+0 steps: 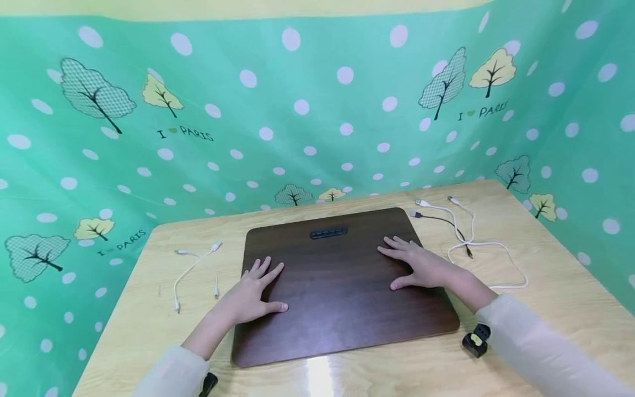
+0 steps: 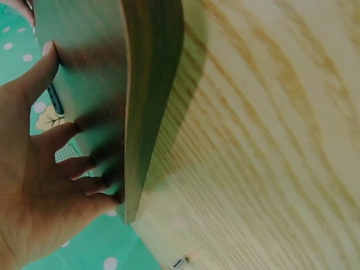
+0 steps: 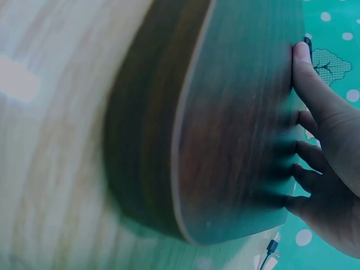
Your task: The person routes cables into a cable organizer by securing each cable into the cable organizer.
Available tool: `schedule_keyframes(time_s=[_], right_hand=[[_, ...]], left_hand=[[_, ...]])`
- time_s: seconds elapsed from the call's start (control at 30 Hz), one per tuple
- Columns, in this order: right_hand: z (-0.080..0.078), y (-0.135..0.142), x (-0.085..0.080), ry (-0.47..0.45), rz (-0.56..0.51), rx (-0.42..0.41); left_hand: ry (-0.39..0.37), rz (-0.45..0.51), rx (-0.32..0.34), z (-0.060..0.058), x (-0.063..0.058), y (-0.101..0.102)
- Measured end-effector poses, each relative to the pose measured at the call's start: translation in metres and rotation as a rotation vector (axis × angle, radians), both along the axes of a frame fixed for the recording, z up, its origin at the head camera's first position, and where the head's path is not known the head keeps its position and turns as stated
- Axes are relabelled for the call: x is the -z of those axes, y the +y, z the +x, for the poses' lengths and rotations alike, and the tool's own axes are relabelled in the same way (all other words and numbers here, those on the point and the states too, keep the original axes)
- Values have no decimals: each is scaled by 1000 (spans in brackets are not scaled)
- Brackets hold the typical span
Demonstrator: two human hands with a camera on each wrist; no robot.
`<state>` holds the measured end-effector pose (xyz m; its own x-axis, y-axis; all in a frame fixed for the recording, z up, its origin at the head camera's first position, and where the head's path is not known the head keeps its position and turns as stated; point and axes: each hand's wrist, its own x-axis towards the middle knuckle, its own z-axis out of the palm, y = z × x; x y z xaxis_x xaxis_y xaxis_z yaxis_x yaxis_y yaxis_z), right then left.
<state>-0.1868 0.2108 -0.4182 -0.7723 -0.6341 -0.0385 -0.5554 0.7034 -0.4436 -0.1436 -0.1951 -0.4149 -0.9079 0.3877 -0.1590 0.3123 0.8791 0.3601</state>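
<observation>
Nearest, the dark brown board [image 1: 342, 314] is laid flat on the pale wooden table [image 1: 124, 331], its long side turned toward the person. Nothing is gripped: the left hand [image 1: 251, 293] and the right hand [image 1: 419, 266] are both spread, their fingertips set on the board's top toward its left and right sides. Should one side be pressed harder than the other, the board could be swung askew; were it to be pulled or lifted, hold could be lost, since no fingers are seen hooked under the rim and only friction would be relied on. Farther off, the white cable [image 1: 466, 242] beside the right forearm could be caught by the sleeve [image 1: 536, 342], and the black cable [image 1: 446, 220] could be nudged if the board were pushed right. By the wrist views, the board's thick side wall [image 2: 154, 84] is revealed, with a shadow on the table in the left one; from the head, that depth is barely given. What lies beneath the board cannot be told from any view. Only from the head are the whole outline, the full dark inset strip [image 1: 328, 232] at the far edge and the complete layout of cables shown, before the green curtain [image 1: 223, 88].
</observation>
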Motion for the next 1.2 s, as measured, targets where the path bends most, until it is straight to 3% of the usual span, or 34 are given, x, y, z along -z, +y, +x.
schedule_keyframes(time_s=[1.2], right_hand=[[-3,3,5,4,18,-9]], left_hand=[[6,-5,-16,2,1,1]])
